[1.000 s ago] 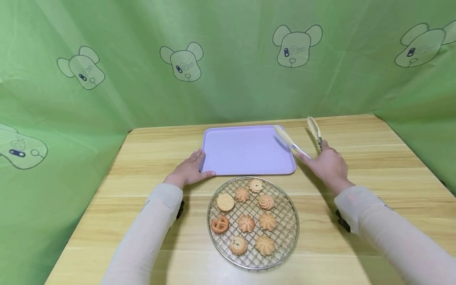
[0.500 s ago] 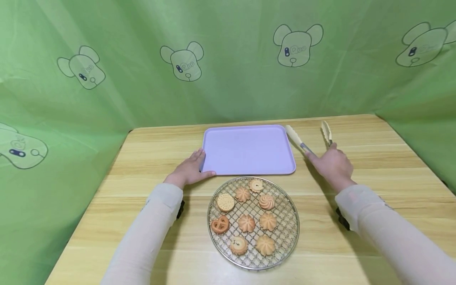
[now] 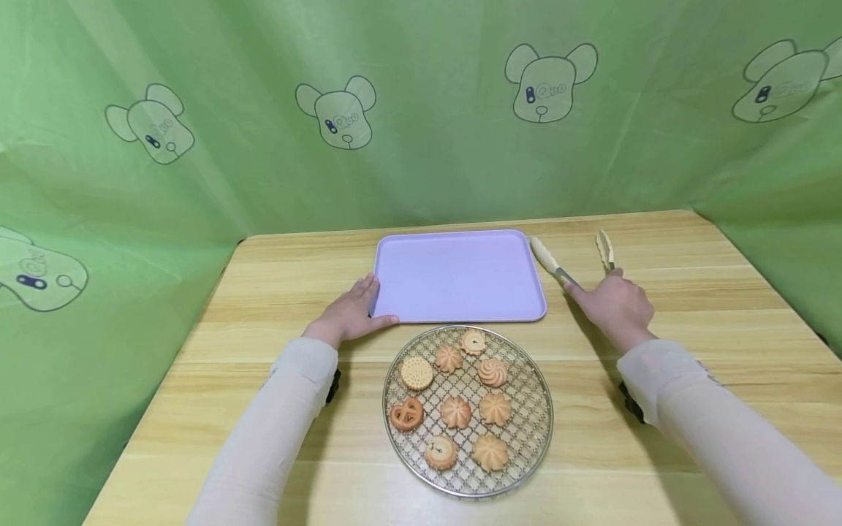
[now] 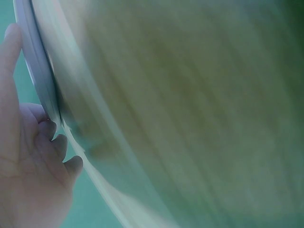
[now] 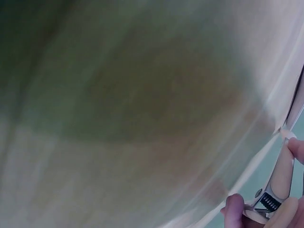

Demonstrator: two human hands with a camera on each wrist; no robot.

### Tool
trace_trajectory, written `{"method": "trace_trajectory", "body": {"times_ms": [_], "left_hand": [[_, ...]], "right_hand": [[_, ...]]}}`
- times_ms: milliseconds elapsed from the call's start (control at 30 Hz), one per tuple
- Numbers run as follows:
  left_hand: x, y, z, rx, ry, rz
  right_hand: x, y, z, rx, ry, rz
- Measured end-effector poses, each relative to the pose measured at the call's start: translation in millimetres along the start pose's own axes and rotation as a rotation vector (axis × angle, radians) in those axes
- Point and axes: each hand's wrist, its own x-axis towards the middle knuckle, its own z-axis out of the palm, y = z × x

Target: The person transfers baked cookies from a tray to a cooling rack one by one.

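Observation:
A lilac rectangular tray (image 3: 458,277) lies on the table, with nothing on it. My left hand (image 3: 349,310) rests at its near left corner, thumb spread along the front rim and fingers against the left side. In the left wrist view, that hand (image 4: 35,156) touches the tray edge (image 4: 40,61). My right hand (image 3: 617,305) holds a pair of tongs (image 3: 544,256) by the handles, right of the tray. The tongs' cream-coloured arms are spread wide, one tip close to the tray's right rim. Their metal spring hinge (image 5: 268,203) shows among the fingers in the right wrist view.
Nearer on the wooden table (image 3: 217,409) stands a round wire rack (image 3: 526,446) bearing several cookies. They include a pretzel-shaped cookie (image 3: 406,415), a swirl cookie (image 3: 492,372) and a dotted round cookie (image 3: 416,373). A green curtain (image 3: 434,168) with bear-head drawings surrounds the table's back and sides.
My right hand has moved right with the tongs, whose left tip has gone from over the tray to beside its right rim. My left hand has stayed at the corner.

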Motion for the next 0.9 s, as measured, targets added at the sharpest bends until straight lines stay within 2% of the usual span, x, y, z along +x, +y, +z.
{"method": "trace_trajectory", "body": {"times_ms": [267,900], "left_hand": [[0.1,-0.4,0.3,0.004,-0.009,-0.002],[0.7,-1.7,0.9,0.008,-0.009,-0.001]], "right_hand": [[2.1,0.3,0.6,-0.05,-0.008,0.012],[3.9,2.0,3.8,-0.038,-0.032,-0.009]]}}
